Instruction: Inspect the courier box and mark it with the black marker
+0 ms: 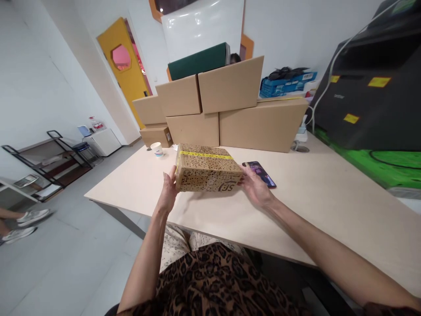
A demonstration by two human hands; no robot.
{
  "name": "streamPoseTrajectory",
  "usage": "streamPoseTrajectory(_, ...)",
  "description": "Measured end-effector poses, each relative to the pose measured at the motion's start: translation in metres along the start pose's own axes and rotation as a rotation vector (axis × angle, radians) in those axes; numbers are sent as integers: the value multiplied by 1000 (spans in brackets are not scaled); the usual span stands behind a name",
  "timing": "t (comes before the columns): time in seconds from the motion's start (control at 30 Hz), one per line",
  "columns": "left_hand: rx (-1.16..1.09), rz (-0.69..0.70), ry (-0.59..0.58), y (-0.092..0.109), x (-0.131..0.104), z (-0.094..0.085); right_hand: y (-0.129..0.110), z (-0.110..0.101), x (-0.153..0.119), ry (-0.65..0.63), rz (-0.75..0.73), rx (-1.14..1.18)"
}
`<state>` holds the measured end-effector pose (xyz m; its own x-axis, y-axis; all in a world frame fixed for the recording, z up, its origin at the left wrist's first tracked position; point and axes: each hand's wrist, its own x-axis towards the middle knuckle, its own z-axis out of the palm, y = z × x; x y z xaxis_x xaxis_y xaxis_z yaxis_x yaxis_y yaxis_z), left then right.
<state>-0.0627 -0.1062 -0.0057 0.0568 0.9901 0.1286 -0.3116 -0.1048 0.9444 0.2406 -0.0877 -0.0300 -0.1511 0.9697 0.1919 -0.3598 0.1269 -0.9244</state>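
Note:
A brown cardboard box [207, 169] with dark printed marks, a yellow tape strip and an "SF" logo is held between both hands, tilted a little above the table [210, 215]. My left hand [168, 188] grips its left end, thumb at the upper edge. My right hand [255, 184] holds the right end; some of its fingers are hidden behind the box. A phone [259, 174] with a lit screen lies on the table just beyond my right hand. Past the box's left end stands a paper cup [157, 149].
Larger cardboard boxes [259, 127] are stacked along the table's far side, with a green box [199, 61] on top. A blue crate [287, 83] sits behind them. A large black machine [368, 92] rises at the right. Another person's shoes [33, 217] show on the floor at left.

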Motion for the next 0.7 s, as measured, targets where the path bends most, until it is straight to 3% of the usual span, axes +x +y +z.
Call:
streamPoseTrajectory(0.17, 234, 182, -3, 22, -11, 18, 6, 0, -3, -15, 141, 94)
streamPoseTrajectory(0.33, 325, 311, -104, 36, -11, 37, 18, 7, -7, 36, 246, 106)
streamPoseTrajectory(0.47, 302, 308, -131, 33, 3, 42, 22, 8, -8, 20, 298, 102)
streamPoseTrajectory(0.7, 392, 197, -112, 9, 37, 48, 11, 7, -9, 4, 534, 148)
